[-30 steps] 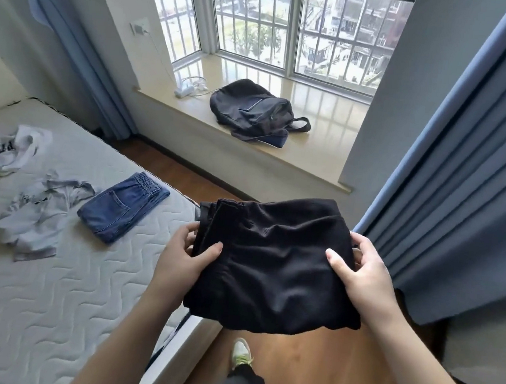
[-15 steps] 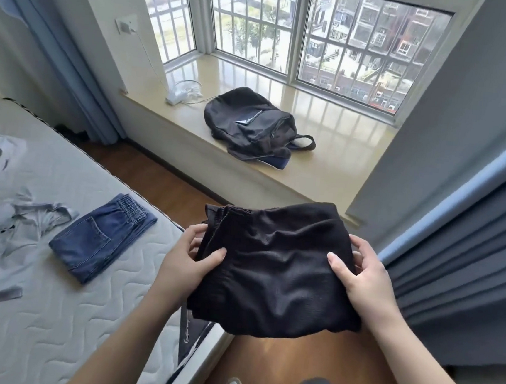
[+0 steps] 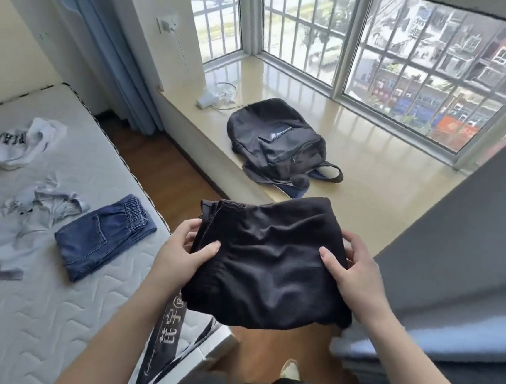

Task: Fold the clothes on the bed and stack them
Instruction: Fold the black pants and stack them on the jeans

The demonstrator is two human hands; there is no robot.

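Note:
A folded black garment (image 3: 267, 260) hangs in the air beside the bed's corner, over the wooden floor. My left hand (image 3: 182, 256) grips its left edge, thumb on top. My right hand (image 3: 352, 271) grips its right edge the same way. On the bed (image 3: 36, 310) lies a pair of folded blue jeans (image 3: 105, 235). Left of the jeans is a crumpled light grey garment (image 3: 19, 226). Farther back lies a crumpled white garment with black letters (image 3: 23, 144).
A black backpack (image 3: 280, 145) and a white charger with cable (image 3: 217, 97) lie on the window ledge. Blue curtains hang at the left (image 3: 106, 41) and at the right (image 3: 450, 301). A strip of wooden floor (image 3: 168, 169) runs between bed and ledge.
The view has swung and tilted, so the bed's clothes sit farther right in the frame than half a second ago. Both hands keep the same hold on the black garment.

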